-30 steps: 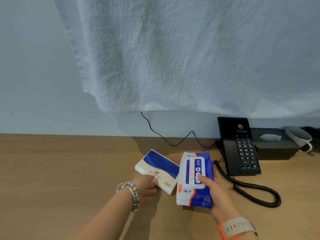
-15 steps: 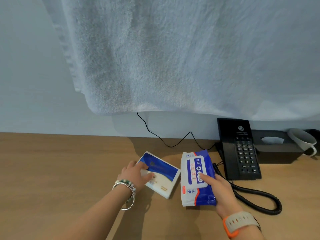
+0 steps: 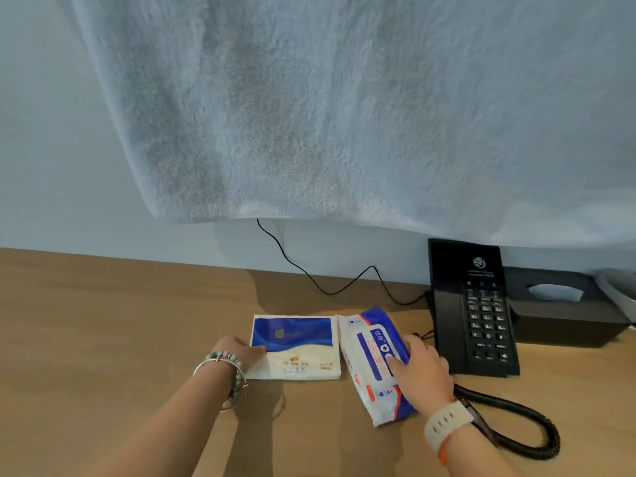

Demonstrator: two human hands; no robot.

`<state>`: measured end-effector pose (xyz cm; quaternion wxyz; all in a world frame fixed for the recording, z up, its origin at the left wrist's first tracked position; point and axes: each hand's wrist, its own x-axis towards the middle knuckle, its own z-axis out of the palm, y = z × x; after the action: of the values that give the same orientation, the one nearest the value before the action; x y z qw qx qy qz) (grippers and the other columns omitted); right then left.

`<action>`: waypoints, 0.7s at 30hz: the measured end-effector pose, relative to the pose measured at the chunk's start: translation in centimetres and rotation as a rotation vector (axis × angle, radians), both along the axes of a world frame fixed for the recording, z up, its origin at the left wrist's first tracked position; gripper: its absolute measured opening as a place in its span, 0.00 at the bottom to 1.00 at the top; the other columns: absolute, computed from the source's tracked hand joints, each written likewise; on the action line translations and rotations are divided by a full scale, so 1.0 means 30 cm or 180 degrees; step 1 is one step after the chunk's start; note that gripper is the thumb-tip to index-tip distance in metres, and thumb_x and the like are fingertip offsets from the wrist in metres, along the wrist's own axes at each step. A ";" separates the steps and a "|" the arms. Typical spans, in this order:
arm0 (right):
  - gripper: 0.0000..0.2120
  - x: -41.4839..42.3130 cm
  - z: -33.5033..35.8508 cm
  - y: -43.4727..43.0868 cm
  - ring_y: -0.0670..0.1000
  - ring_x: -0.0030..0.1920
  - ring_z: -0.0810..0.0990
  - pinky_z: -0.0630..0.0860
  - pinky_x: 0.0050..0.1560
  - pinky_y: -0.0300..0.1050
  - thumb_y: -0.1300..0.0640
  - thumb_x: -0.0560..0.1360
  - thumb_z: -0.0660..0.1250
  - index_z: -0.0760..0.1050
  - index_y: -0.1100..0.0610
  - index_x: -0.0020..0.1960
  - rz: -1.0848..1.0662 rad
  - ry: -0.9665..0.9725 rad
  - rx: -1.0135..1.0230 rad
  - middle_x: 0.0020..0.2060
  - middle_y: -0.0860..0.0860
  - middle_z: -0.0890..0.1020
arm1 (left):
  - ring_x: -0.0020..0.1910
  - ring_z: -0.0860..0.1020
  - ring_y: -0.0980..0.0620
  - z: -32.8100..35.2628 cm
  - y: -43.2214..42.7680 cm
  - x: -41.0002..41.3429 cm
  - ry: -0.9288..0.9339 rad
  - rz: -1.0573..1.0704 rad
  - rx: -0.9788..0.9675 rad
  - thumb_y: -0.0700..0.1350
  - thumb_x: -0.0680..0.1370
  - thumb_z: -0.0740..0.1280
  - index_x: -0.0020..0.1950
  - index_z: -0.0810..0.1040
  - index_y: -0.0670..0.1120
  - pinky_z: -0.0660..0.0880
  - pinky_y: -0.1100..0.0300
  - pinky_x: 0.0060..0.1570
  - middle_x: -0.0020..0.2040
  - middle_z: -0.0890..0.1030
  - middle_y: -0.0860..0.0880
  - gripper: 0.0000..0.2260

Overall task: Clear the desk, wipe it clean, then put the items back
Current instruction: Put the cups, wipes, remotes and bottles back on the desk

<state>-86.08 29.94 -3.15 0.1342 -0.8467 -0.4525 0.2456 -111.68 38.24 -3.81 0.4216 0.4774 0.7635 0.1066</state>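
Tissue pack (image 3: 294,346) lies flat on the desk (image 3: 103,339), long axis left-right, with the left hand (image 3: 237,352) at its left edge, thumb on top and fingers hidden, so its grip is unclear. Wipes pack (image 3: 373,363) touches it on the right, long axis front-back, and the right hand (image 3: 421,370) curls over its right edge. The telephone (image 3: 475,311) crowds the right; open wood lies left.

Tissue pack (image 3: 296,349) flat just beside wipes pack (image 3: 366,342).

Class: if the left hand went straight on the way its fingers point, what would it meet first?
The left hand points rightward and grips the tissue pack at its left edge, so that comes first; beyond it, probably the wipes pack.
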 end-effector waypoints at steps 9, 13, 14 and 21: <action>0.37 -0.100 0.015 0.019 0.55 0.75 0.49 0.48 0.73 0.55 0.39 0.72 0.63 0.50 0.44 0.75 0.1462 -0.0721 -0.0252 0.76 0.48 0.52 | 0.46 0.78 0.39 0.051 -0.007 -0.064 -0.1561 0.1507 0.0658 0.40 0.75 0.69 0.40 0.68 0.42 0.76 0.41 0.51 0.48 0.79 0.35 0.10; 0.29 -0.052 0.030 0.047 0.56 0.76 0.39 0.41 0.73 0.58 0.46 0.74 0.64 0.58 0.37 0.72 0.1693 -0.0651 -0.0100 0.77 0.44 0.46 | 0.40 0.77 0.44 0.089 0.004 -0.068 -0.2153 0.1990 0.0955 0.39 0.77 0.67 0.44 0.69 0.43 0.77 0.50 0.41 0.44 0.77 0.41 0.06; 0.28 -0.041 0.029 0.045 0.56 0.76 0.39 0.41 0.73 0.58 0.49 0.74 0.65 0.60 0.37 0.71 0.1570 -0.0464 -0.0086 0.77 0.44 0.46 | 0.40 0.77 0.44 0.094 0.001 -0.062 -0.2299 0.2090 0.0990 0.39 0.77 0.67 0.44 0.70 0.43 0.77 0.50 0.42 0.43 0.77 0.41 0.06; 0.08 0.019 -0.020 0.004 0.52 0.49 0.80 0.79 0.42 0.49 0.61 0.78 0.62 0.74 0.48 0.50 -0.0803 0.2092 0.1336 0.53 0.53 0.78 | 0.44 0.78 0.40 0.084 -0.019 0.170 -0.2762 0.1817 0.0450 0.37 0.76 0.67 0.46 0.70 0.42 0.76 0.40 0.51 0.45 0.78 0.39 0.06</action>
<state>-85.52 30.06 -3.75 0.4706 -0.7262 -0.3184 0.3871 -106.57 37.67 -1.29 0.6200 0.1896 0.6092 0.4566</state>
